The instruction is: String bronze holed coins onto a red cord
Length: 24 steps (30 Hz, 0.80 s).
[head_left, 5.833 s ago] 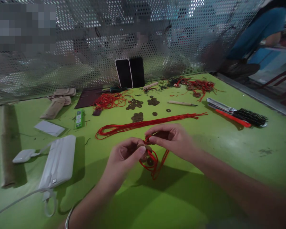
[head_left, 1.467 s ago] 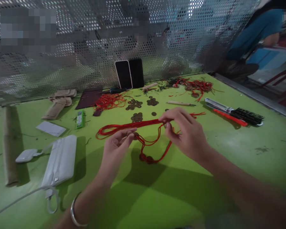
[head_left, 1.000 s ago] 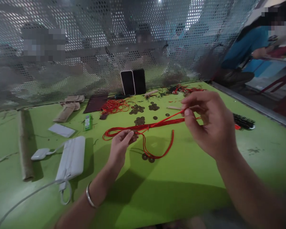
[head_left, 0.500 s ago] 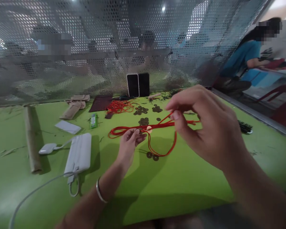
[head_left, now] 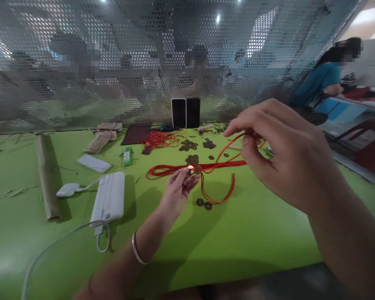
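Observation:
My left hand pinches a round coin that catches the light; a second, darker coin sits right beside it at the fingertips. Red cord runs from these coins up to my right hand, raised above the table at the right with thumb and fingers closed on the cord. Behind my left fingers lies a long bundle of red cord. A doubled cord end curves on the table in front, near two dark coins with holes.
Clusters of coins and a tangle of red thread lie farther back. Two phones lean on the perforated screen. At left are a white power bank with cable and a tube. A person sits at far right.
My right hand has moved right and slightly up, drawing the red cord with it. The coins at my left fingertips have turned, and one now shines brightly. The view has shifted slightly.

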Motion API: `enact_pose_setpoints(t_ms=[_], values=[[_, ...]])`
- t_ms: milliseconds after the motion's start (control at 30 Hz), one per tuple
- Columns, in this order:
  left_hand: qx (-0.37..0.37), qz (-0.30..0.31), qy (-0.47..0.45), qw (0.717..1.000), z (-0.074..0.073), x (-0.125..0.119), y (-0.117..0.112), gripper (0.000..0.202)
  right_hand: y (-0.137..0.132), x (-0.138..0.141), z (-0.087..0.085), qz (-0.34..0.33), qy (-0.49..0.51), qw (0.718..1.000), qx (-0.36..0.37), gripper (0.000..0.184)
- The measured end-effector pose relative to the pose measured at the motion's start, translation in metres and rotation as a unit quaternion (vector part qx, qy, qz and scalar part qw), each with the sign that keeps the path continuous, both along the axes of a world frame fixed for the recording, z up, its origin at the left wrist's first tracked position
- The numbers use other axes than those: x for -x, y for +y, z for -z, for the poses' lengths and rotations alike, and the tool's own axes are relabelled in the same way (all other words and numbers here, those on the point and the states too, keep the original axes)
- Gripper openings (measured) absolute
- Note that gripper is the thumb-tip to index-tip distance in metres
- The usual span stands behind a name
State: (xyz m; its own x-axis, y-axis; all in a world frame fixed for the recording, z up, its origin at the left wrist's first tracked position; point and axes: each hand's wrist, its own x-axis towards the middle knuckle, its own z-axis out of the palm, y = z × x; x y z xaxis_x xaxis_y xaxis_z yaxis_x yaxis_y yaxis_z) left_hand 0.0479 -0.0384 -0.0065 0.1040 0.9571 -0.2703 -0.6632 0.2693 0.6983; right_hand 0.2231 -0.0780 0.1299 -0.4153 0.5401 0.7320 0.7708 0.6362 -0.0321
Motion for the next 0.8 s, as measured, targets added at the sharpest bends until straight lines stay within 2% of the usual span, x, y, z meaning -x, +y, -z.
enact_pose_setpoints(t_ms=[133, 267, 367, 467, 533, 667, 800], values=[[0.008, -0.009, 0.015, 1.000, 0.001, 0.000, 0.002, 0.008, 0.005, -0.002, 0.021, 0.040, 0.011, 0.999, -0.010, 0.030], [0.001, -0.038, 0.007, 0.999, 0.002, -0.003, 0.004, 0.007, 0.008, 0.011, 0.047, -0.020, 0.030, 0.999, 0.020, 0.030], [-0.024, -0.024, -0.009, 0.999, 0.002, -0.002, 0.004, 0.007, 0.015, 0.020, 0.069, -0.028, 0.038, 0.994, 0.096, 0.027], [-0.027, -0.023, -0.010, 0.999, 0.001, -0.001, 0.002, 0.006, 0.025, 0.024, 0.089, -0.013, 0.052, 0.975, 0.215, 0.030], [-0.017, -0.033, -0.003, 0.999, 0.002, -0.001, 0.002, 0.005, 0.030, 0.025, 0.099, -0.017, 0.065, 0.963, 0.260, 0.028], [-0.027, -0.024, 0.007, 0.999, 0.003, -0.001, 0.003, 0.009, 0.033, 0.025, 0.107, -0.011, 0.069, 0.968, 0.240, 0.021], [-0.042, -0.024, 0.036, 0.998, 0.003, -0.002, 0.002, 0.013, 0.031, 0.028, 0.109, -0.015, 0.056, 0.973, 0.222, 0.022]])
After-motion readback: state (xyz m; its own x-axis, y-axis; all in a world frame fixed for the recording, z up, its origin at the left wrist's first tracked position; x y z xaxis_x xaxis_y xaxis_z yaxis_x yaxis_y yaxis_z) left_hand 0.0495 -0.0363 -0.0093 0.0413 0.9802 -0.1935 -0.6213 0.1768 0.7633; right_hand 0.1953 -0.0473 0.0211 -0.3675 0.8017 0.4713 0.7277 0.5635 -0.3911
